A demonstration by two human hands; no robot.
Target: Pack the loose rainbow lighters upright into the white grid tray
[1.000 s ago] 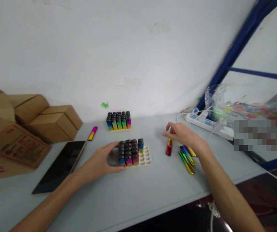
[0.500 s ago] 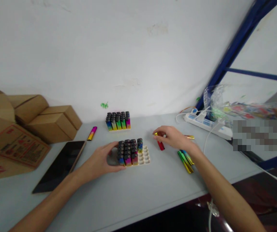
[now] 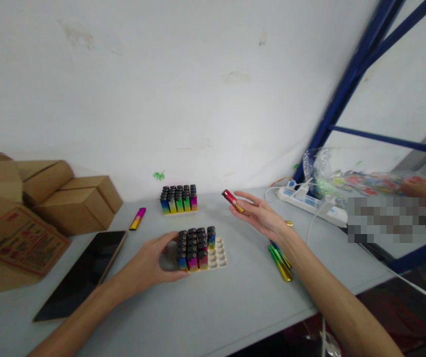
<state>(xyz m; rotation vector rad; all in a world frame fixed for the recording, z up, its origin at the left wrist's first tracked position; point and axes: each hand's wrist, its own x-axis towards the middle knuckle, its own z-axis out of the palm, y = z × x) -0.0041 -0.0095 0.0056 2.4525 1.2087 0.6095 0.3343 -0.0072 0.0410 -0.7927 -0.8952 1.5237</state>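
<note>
My left hand (image 3: 153, 260) grips the left side of a white tray (image 3: 218, 253) on the grey table; the tray is partly filled with upright rainbow lighters with black tops (image 3: 194, 243). My right hand (image 3: 259, 213) is raised above the table, palm up, and holds a red and gold lighter (image 3: 232, 200) in its fingertips. A few loose green and gold lighters (image 3: 280, 260) lie on the table under my right forearm.
A second full tray of lighters (image 3: 179, 199) stands near the wall. A pink and yellow lighter (image 3: 137, 218), a dark tablet (image 3: 82, 272) and cardboard boxes (image 3: 67, 198) lie at the left. A power strip (image 3: 309, 201) and another person's hand (image 3: 419, 188) with a plastic bag are at the right.
My right hand picked the red lighter up from the table and lifted it, turning palm up. My left hand stayed on the tray.
</note>
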